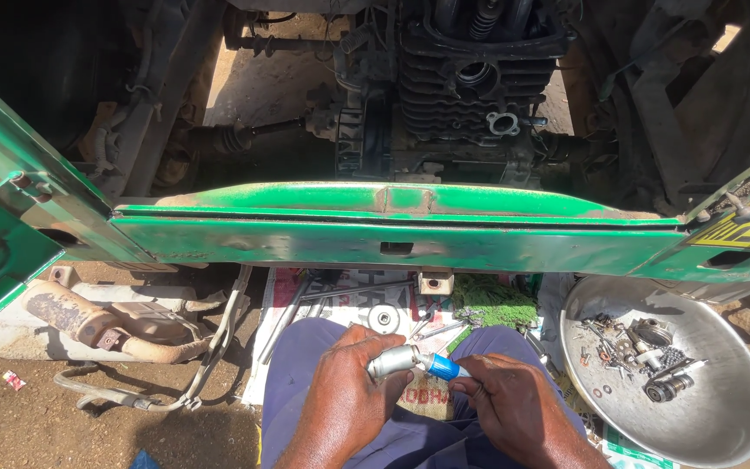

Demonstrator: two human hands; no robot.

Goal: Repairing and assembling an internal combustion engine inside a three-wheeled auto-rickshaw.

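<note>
My left hand (346, 395) grips a small silver metal cylinder part (392, 360) over my lap. A blue piece (441, 366) sticks out of the cylinder's right end, and the fingers of my right hand (514, 404) pinch it there. Both hands sit just above my knees in blue trousers (305, 365), below the green rear panel (392, 230) of a vehicle. Behind the panel stands a black finned engine (470, 87).
A round metal bowl (722, 417) at the right holds several small engine parts and washers. Long tools and a round metal disc (384, 318) lie on newspaper ahead of my knees. A rusty exhaust pipe (88, 326) lies on the dirt at the left.
</note>
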